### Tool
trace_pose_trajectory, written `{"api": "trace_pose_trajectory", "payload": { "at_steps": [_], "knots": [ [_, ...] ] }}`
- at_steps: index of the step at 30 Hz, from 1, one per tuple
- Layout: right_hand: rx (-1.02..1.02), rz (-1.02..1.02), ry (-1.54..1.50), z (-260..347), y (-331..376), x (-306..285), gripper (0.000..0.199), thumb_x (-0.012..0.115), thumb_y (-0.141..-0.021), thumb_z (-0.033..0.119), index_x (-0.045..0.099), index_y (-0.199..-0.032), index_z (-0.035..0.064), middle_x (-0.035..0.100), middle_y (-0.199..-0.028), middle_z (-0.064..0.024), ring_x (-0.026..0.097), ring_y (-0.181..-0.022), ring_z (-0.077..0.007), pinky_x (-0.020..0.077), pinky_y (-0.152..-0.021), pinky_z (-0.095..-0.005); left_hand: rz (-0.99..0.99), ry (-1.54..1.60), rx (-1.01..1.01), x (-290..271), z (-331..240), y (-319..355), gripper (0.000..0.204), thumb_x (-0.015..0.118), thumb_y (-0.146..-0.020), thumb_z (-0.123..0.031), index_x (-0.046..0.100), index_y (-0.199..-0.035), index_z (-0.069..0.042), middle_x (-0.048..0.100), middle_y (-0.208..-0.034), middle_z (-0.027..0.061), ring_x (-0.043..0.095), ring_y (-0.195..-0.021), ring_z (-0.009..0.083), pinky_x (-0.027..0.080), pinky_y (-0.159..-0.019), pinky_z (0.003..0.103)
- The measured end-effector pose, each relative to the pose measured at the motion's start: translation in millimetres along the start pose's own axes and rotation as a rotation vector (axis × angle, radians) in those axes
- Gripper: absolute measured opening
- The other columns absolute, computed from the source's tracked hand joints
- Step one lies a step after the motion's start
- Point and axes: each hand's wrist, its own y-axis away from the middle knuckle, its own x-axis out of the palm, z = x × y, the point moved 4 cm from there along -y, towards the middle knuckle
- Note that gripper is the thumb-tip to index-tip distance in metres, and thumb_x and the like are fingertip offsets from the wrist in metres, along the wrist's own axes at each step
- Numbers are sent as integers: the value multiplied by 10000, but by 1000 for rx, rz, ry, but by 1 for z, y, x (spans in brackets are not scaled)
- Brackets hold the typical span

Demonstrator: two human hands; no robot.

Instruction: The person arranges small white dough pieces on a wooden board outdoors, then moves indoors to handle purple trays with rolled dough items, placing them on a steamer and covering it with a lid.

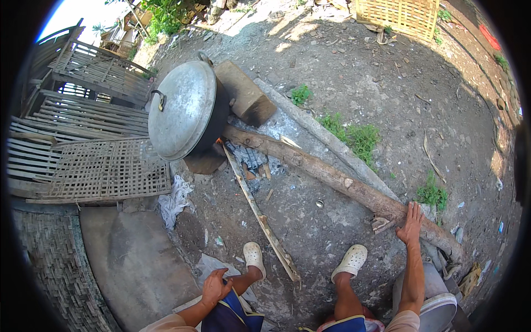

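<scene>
My right hand (410, 224) lies on the near end of a thick log (332, 180), its fingers stretched out over the bark. The log's far end runs under a large blackened pot with a dull metal lid (185, 108). My left hand (217, 286) is over my left knee, fingers loosely bent and apart, with nothing seen in it. A thin split stick (255, 213) lies between my feet and the fire, its far tip by a small orange flame (219, 141) under the pot. Grey ash (251, 157) and charred bits spread beside the log.
Stone blocks (246, 91) prop the pot. Slatted bamboo panels (105, 166) stand at left, with a crumpled pale cloth (176, 200) beside them. A concrete curb (315, 130) passes behind the log. At lower right is a metal container (437, 310). Woven bamboo (398, 16) lies far back.
</scene>
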Motion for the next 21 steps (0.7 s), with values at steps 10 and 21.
{"api": "trace_pose_trajectory", "payload": {
  "at_steps": [10, 21],
  "knots": [
    [-532, 459, -477, 338, 149, 174, 599, 664, -853, 369, 512, -1327, 36, 555, -1305, -165, 518, -1210, -347, 381, -1052, -490, 33, 6, 94, 0, 43, 8, 455, 664, -822, -322, 636, -1181, -44, 655, -1126, 199, 610, -1075, 383, 477, -944, 468],
    [-367, 456, -441, 485, 138, 285, 583, 675, -819, 268, 458, -1307, 32, 564, -1168, -186, 656, -978, -392, 549, -831, -487, 42, 158, -100, -20, 72, 20, 393, 685, -824, -296, 669, -1149, -74, 678, -1111, 160, 640, -1052, 353, 500, -926, 432]
  ]
}}
